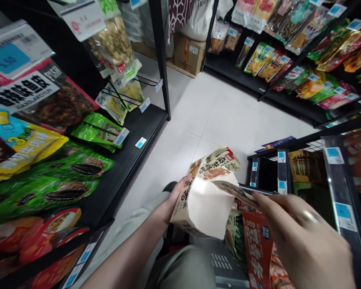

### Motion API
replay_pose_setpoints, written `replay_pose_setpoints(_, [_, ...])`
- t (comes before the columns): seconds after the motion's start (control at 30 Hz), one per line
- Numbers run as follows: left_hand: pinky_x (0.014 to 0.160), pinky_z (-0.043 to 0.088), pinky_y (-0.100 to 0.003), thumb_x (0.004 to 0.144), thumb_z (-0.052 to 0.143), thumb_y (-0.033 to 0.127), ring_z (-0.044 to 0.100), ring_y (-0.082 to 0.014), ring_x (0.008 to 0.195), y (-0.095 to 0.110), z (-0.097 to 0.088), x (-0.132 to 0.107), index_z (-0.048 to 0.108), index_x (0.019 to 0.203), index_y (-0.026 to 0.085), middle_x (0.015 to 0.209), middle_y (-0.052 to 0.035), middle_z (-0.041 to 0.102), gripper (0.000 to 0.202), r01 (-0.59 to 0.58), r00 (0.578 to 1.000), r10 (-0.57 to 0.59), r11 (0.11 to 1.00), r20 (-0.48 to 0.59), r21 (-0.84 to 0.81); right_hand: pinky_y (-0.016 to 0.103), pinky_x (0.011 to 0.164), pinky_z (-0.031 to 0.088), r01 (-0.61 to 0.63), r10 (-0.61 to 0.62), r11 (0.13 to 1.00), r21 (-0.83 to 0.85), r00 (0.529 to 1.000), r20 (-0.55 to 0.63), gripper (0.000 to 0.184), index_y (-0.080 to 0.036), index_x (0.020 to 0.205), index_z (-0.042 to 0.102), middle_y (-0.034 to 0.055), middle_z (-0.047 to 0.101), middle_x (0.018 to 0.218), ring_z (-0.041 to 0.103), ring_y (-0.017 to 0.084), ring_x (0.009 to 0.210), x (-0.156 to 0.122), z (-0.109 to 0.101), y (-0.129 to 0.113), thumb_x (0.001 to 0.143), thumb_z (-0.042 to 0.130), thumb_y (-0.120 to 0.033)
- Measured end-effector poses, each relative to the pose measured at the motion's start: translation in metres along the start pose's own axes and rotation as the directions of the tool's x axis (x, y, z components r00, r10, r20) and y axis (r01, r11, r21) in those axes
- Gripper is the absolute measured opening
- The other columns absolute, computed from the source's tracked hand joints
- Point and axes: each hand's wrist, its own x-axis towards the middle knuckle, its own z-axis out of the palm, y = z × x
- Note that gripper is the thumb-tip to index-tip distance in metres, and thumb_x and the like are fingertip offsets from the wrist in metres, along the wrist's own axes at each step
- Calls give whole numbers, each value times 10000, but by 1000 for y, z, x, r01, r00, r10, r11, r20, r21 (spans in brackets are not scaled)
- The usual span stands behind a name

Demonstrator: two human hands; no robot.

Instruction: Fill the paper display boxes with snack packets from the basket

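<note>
Gaping upward, the box slants lengthwise from lower left to upper right, left hand clasping its side, right hand pinching a flap.

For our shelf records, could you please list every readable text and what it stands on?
"5.50": price tag
"香辣味鱼皮", apparently "FISH": snack bag
"3": yellow bag
"香": carton in left hand
Remaining lettering, including red box and other tags: too small or blurred.
</note>
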Motion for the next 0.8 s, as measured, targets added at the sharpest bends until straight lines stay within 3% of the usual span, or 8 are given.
replay_pose_setpoints(0.03, [986, 480, -431, 886, 492, 533, 677, -326, 1073, -1, -3, 1, 496, 1412, 73, 1191, -164, 708, 698, 18, 1000, -18, 1000, 3, 7, 297, 621, 421, 106, -105, 994, -24, 994, 27, 366, -191, 1143, 646, 90, 655, 937, 587, 213, 822, 25, 4, -7, 860, 473, -38])
replay_pose_setpoints(0.13, [997, 471, -406, 880, 536, 503, 664, -316, 1106, -3, -10, 6, 510, 1401, 82, 1203, -150, 706, 671, 8, 999, -7, 1000, 38, -2, 281, 553, 394, 208, -204, 978, -2, 960, 190, 276, -187, 871, 667, 55, 637, 796, 563, 192, 734, 84, 25, -24, 768, 548, 40])
replay_pose_setpoints(0.23, [1022, 452, -375, 910, 523, 439, 670, -283, 1099, -3, -10, 10, 513, 1399, 86, 1189, -133, 715, 603, -20, 997, 22, 999, 73, -27, 293, 590, 431, 225, -218, 974, 5, 936, 277, 239, -152, 835, 656, 80, 636, 787, 573, 204, 741, 112, 50, -29, 772, 549, 53])
replay_pose_setpoints(0.37, [1035, 442, -381, 950, 426, 443, 691, -279, 1049, 0, 1, 8, 498, 1416, 83, 1126, -137, 738, 593, -17, 999, 17, 1000, 33, 0, 355, 695, 479, 138, -138, 990, 1, 990, 41, 237, -122, 1016, 658, 152, 647, 1017, 572, 243, 864, 105, 70, -16, 868, 503, -20])
replay_pose_setpoints(0.43, [1016, 458, -409, 949, 398, 463, 700, -296, 1017, 3, 4, 5, 487, 1419, 59, 1125, -159, 734, 626, -12, 1000, 13, 1000, -17, 21, 366, 741, 490, 61, -50, 994, 90, 991, -121, 216, -138, 1077, 652, 144, 645, 1054, 566, 242, 905, 92, 77, -4, 919, 508, -104])
replay_pose_setpoints(0.5, [990, 477, -423, 933, 417, 502, 703, -308, 999, 5, 4, 4, 488, 1415, 51, 1128, -168, 731, 665, -5, 998, 7, 1000, -62, 29, 378, 784, 491, -30, 69, 982, 187, 977, -202, 189, -158, 1084, 654, 122, 649, 1023, 559, 245, 928, 81, 87, 8, 932, 554, -208])
replay_pose_setpoints(0.67, [982, 484, -391, 943, 406, 459, 715, -289, 958, 8, -1, 6, 496, 1401, 38, 1085, -159, 745, 628, -13, 991, 15, 1000, -133, 15, 403, 780, 454, -180, 220, 935, 307, 970, -100, 141, -201, 974, 684, 79, 633, 918, 536, 247, 880, 76, 117, 21, 885, 612, -283])
replay_pose_setpoints(0.8, [1008, 470, -404, 949, 406, 449, 713, -293, 970, 9, -1, 9, 436, 1445, 36, 1097, -162, 741, 647, -14, 991, 17, 1000, -133, 23, 411, 760, 405, -272, 282, 937, 217, 959, -15, 95, -202, 807, 689, 83, 570, 859, 481, 258, 874, 88, 125, 16, 852, 617, -244])
